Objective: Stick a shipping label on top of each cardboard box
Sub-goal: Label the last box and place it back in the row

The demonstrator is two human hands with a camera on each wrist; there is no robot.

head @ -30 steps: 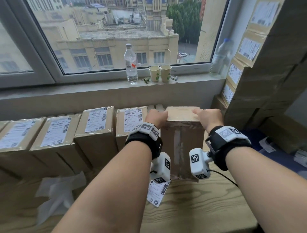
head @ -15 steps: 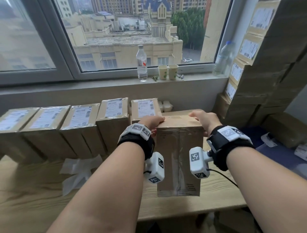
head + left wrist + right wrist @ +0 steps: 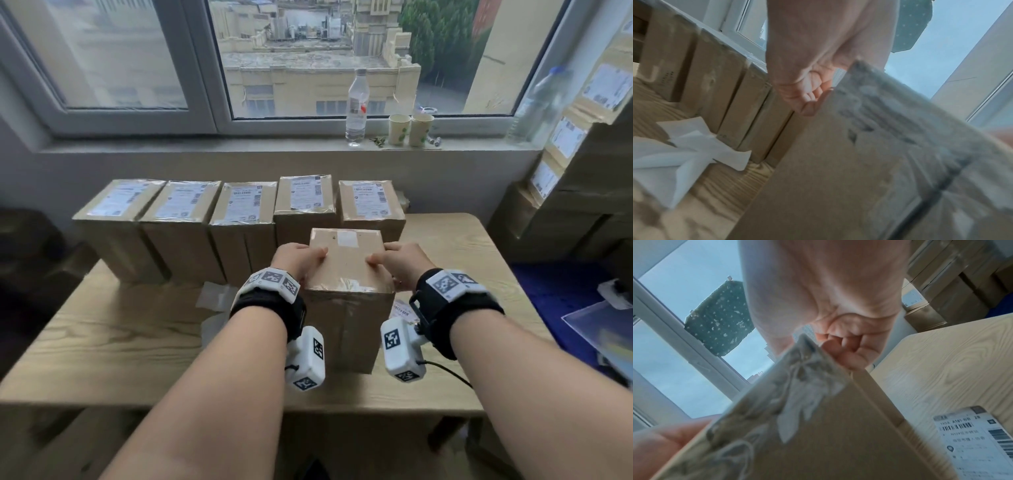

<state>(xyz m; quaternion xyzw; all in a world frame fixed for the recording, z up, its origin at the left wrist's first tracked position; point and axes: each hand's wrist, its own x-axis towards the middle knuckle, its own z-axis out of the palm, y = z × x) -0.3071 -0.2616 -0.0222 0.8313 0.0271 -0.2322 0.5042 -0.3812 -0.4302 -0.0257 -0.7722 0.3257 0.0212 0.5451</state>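
The unlabelled box (image 3: 346, 260) is being gripped at its top edges by both hands — left hand (image 3: 297, 259) and right hand (image 3: 400, 263) curled over the rim. It is now being stood nearer the surface's (image 3: 130, 329) front edge, pulled clear of the labelled row (image 3: 239, 202) — a loose label (image 3: 980, 439) is lying beside it, likely next.

A light wooden table (image 3: 479, 260) stands below a wide white-framed window (image 3: 202, 68) giving grey daylight and city rooftops, its grey sill (image 3: 205, 145) holding a water bottle (image 3: 357, 106) and two paper cups (image 3: 410, 129) at far right.
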